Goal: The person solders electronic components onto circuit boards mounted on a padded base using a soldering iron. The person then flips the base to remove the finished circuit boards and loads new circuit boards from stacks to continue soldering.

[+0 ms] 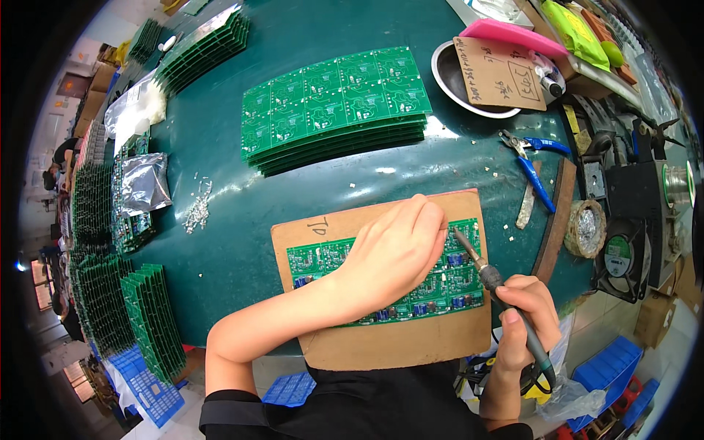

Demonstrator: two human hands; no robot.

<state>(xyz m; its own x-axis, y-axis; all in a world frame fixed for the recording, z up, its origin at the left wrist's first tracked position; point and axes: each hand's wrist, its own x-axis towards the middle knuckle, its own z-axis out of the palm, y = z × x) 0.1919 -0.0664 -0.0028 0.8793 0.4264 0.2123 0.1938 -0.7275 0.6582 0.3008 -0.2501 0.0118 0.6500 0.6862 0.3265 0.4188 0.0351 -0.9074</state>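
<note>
My left hand reaches across a green circuit board panel set with small parts, among them several blue ones. Its thumb and fingertips are pinched together near the panel's upper right, and whatever they hold is hidden. In my right hand is a soldering iron, gripped by its dark handle. The iron's tip slants up and left to the panel, just right of my left fingertips; contact cannot be made out. Beneath the panel lies a sheet of brown cardboard at the table's near edge.
Beyond the cardboard stands a stack of green board panels. Blue-handled cutters lie to the right, near a metal bowl, a round tin and a black fan. More boards and small white pieces are at left.
</note>
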